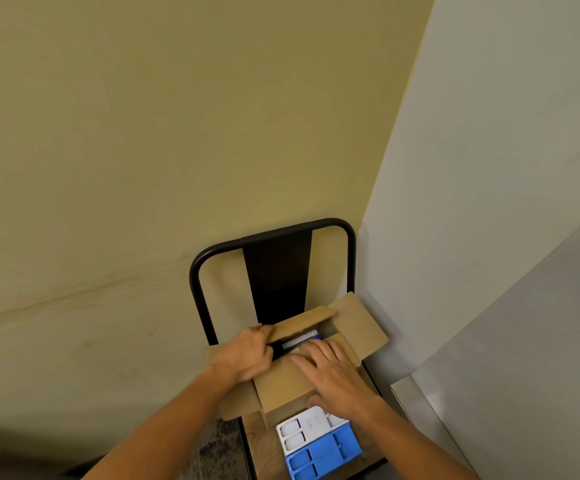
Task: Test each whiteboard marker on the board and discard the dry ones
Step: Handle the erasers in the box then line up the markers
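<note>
A brown cardboard box sits on a chair seat with its flaps spread. Inside the gap lie markers, white-bodied with a blue end showing; most of them are hidden by the flaps and my hands. My left hand grips the far-left flap edge, fingers curled over it. My right hand lies flat on the near flap, its straight fingertips reaching the opening by the markers. No whiteboard is clearly in view.
The chair has a black metal back against a yellow wall. A white and blue plastic holder lies on the seat in front of the box. A grey-white wall and ledge stand at the right.
</note>
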`<state>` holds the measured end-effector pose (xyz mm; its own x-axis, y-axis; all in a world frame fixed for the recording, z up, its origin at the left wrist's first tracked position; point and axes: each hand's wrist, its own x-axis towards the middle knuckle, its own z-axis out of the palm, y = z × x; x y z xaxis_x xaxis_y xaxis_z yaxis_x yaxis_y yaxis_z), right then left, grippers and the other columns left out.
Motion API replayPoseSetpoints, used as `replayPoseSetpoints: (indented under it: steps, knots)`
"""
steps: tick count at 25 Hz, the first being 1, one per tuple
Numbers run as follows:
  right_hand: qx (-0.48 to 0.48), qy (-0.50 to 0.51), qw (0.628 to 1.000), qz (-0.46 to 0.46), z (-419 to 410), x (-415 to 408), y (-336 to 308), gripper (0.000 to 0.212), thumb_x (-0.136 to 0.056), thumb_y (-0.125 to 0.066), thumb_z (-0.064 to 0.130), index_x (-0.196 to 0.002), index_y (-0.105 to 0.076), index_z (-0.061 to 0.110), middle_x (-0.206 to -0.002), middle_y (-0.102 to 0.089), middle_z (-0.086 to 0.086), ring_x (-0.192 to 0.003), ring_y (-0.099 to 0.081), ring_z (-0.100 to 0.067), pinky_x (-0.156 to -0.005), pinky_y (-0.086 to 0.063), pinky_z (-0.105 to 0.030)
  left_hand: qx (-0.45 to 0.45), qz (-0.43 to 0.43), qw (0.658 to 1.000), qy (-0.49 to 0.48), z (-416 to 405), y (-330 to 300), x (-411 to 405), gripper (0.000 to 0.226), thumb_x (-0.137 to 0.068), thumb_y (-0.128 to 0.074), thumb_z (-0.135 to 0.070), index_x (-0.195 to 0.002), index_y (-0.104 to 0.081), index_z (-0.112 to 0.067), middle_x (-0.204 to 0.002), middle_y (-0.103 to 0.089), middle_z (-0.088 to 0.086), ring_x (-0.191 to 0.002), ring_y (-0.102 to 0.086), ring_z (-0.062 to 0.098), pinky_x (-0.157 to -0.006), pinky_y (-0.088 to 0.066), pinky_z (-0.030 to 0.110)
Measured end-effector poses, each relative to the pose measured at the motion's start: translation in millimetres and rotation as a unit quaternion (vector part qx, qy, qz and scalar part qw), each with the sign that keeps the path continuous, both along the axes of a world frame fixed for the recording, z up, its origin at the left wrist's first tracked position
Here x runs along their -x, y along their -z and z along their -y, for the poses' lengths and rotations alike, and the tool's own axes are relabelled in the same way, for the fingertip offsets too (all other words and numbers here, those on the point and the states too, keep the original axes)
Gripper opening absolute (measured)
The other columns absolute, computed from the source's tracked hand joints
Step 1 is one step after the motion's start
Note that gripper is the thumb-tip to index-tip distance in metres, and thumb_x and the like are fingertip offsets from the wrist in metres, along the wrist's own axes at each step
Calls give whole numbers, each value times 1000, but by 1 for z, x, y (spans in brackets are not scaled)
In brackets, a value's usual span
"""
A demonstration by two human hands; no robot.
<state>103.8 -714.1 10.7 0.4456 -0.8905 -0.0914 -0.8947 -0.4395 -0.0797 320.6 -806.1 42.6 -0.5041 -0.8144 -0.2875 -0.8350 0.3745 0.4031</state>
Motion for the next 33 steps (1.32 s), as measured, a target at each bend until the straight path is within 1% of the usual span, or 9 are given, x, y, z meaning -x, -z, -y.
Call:
replayPoseSetpoints:
  steps: [2,6,11,13,17,20,23,27,33]
  knots:
    - [12,18,1000,-15,-6,-2,2,102,-65,-85,49,-149,-30,29,-142,-45,-6,-133,-44,-28,-112,-38,-46,-3,-38,999,-29,9,-3,-4,38,-95,-43,-21,-131,-52,-17,-118,-64,14,-103,-62,29,-90,-51,36]
    - [62,52,997,-9,-23,-5,-9,104,-62,-82,62,-149,-38,29,-130,-53,-7,-121,-52,-26,-103,-45,-49,-6,-65,995,-69,15,-7,-9,31,-95,-52,-13,-126,-49,-18,-117,-62,11,-101,-62,25,-85,-55,34]
    - [160,51,984,62,-61,6,-11,35,-86,-64,50,-117,-62,34,-105,-64,8,-100,-54,-11,-92,-51,-38,33,-140,974,-175,15,-7,-18,26,-96,-62,-26,-115,-45,-22,-91,-61,-1,-76,-58,8,-65,-47,21]
    - [129,52,985,97,-75,12,-10,27,-92,-54,55,-109,-64,37,-105,-64,15,-99,-54,-5,-89,-50,-31,70,-155,964,-204,10,-6,-21,32,-95,-62,-29,-121,-44,-22,-94,-59,-6,-79,-58,7,-70,-47,20]
    - [42,52,988,141,-88,17,-5,40,-99,-38,63,-102,-68,37,-105,-60,20,-98,-54,2,-84,-47,-21,254,-73,949,-172,3,-3,-21,34,-88,-69,-15,-119,-55,-14,-112,-57,6,-97,-56,21,-79,-53,33]
    - [-38,77,982,171,-82,14,-3,49,-104,-27,56,-106,-69,31,-104,-60,16,-92,-53,3,-79,-48,-19,321,-1,942,-95,0,3,-17,40,-68,-70,7,-103,-61,-10,-102,-57,10,-86,-54,26,-69,-50,35]
    - [-48,105,980,160,-59,8,-4,40,-103,-32,43,-117,-66,28,-109,-66,12,-90,-59,1,-79,-50,-15,305,15,951,41,-7,13,-6,42,-57,-76,7,-92,-66,-15,-86,-61,2,-72,-60,22,-61,-52,33]
    - [-49,109,986,117,-18,-3,-21,28,-103,-48,35,-125,-63,26,-122,-61,8,-103,-61,-9,-84,-51,-24,207,30,972,106,-21,31,13,38,-80,-66,-7,-116,-61,-18,-106,-60,2,-88,-65,22,-69,-57,35]
    - [-262,54,963,13,8,-26,-22,90,-85,-19,86,-135,-55,20,-141,-52,-10,-125,-53,-28,-99,-44,-46,107,117,987,34,-18,49,33,50,-92,-55,-24,-141,-46,-23,-128,-62,7,-113,-63,29,-96,-50,40]
